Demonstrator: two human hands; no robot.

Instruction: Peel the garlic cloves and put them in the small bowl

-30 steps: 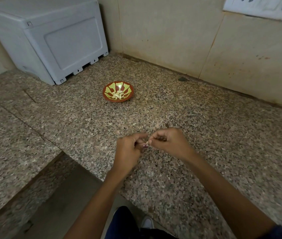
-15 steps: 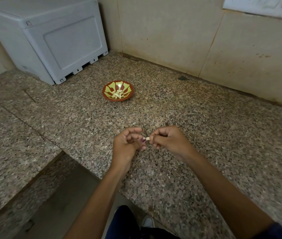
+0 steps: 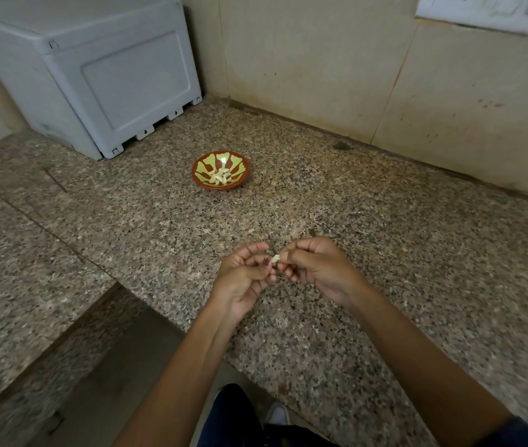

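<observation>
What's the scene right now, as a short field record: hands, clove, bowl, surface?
left hand: fingers curled, thumb tip at the clove
right hand: pinches the clove at its fingertips
clove: pale, held between both hands above the counter; skin state too small to tell
bowl: red and green, on the counter beyond the hands, several pale cloves inside
counter: speckled granite
grey box: back left, on the counter

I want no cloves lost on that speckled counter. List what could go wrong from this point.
1. The clove is tiny and pinched only by fingertips of the left hand and right hand above the counter; it could slip and be hard to spot on the speckles.
2. The bowl sits well away from the hands, so a carry or toss might miss.
3. The bowl is shallow and already holds cloves; a hard drop could bounce some out.
</observation>
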